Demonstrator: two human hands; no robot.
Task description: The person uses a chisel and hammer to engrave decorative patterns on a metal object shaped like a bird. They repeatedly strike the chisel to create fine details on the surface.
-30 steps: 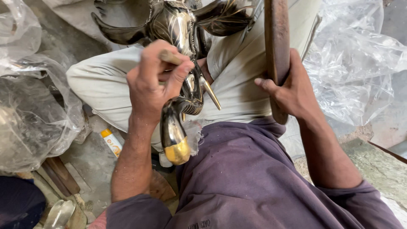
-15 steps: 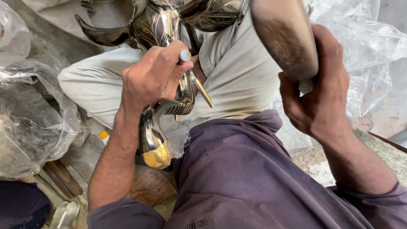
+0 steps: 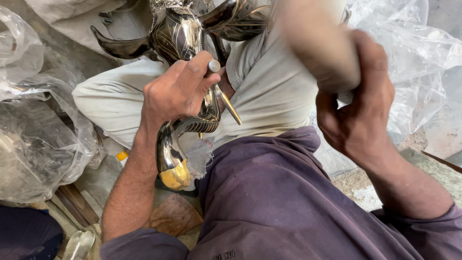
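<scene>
The metal bird figure (image 3: 185, 96) fills the middle, dark polished body up top, neck curving down to a brassy head low on the person's lap, and everything else is placed off it. Right of the bird, the right hand (image 3: 358, 106) is wrapped tight around a thick wooden mallet handle (image 3: 317, 45), raised and blurred. Against the bird's neck, the left hand (image 3: 175, 94) is curled shut around a slim steel punch (image 3: 214, 66), whose round top peeks out above the fingers.

Doing this well, as I judge it: keep the punch planted square on the metal, the fist braced against the bird so nothing skates, and bring the mallet flat onto that small round top, light and even, since the polished surface would show any slip.

Count, big to small: crumpled clear plastic sheets (image 3: 38, 139), two heaps, one left of the bird and one far right. One bird. One mallet. One scrap of cloth (image 3: 198, 156) just beside the brassy head. One punch. One small yellow-tipped tube (image 3: 122, 155) left of the head, lying on the floor.
</scene>
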